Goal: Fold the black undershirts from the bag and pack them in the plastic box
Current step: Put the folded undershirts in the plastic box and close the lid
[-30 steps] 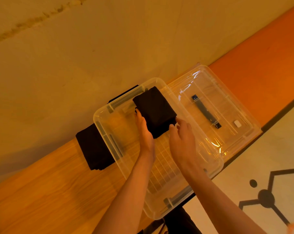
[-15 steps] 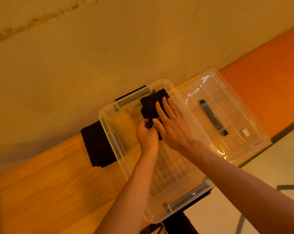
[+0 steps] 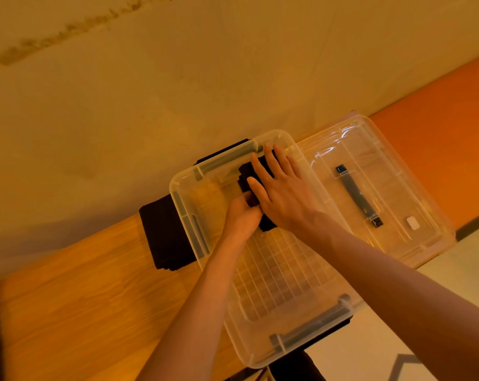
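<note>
A clear plastic box (image 3: 186, 210) sits on a wooden bench. A folded black undershirt (image 3: 245, 174) lies in its far corner. My right hand (image 3: 280, 192) lies flat on top of the undershirt with straight, spread fingers. My left hand (image 3: 242, 215) is at the undershirt's near edge, its fingers curled onto the fabric and partly hidden under my right hand. More folded black fabric (image 3: 165, 232) lies on the bench, half under the box's left side.
The box's clear lid (image 3: 392, 149) with a dark handle lies to the right, against the box. A wall runs close behind the wooden bench (image 3: 76, 303). Pale floor shows at the lower right. A dark item (image 3: 290, 367) sits below the box's near end.
My right hand has gone from the undershirt's near edge onto its top and pressed it deeper into the far corner. My left hand stays at the near edge.
</note>
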`<action>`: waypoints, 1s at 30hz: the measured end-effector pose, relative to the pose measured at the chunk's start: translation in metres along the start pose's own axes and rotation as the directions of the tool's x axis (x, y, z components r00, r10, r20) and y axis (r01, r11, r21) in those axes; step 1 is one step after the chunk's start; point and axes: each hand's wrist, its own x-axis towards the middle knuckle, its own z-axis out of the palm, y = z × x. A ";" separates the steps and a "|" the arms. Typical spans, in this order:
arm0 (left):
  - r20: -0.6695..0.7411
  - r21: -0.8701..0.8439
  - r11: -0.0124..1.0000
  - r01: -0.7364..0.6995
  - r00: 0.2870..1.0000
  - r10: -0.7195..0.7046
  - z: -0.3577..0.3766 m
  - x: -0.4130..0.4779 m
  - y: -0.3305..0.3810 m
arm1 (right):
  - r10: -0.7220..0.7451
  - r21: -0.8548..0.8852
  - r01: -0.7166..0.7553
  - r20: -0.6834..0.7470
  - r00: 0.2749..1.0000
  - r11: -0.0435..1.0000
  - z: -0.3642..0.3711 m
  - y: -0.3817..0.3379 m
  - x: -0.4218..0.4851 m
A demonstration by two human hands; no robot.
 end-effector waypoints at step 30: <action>-0.127 -0.458 0.872 -0.173 0.984 0.128 0.046 0.007 -0.035 | 0.084 -0.050 -0.087 -0.076 0.994 0.995 0.037 0.018 -0.013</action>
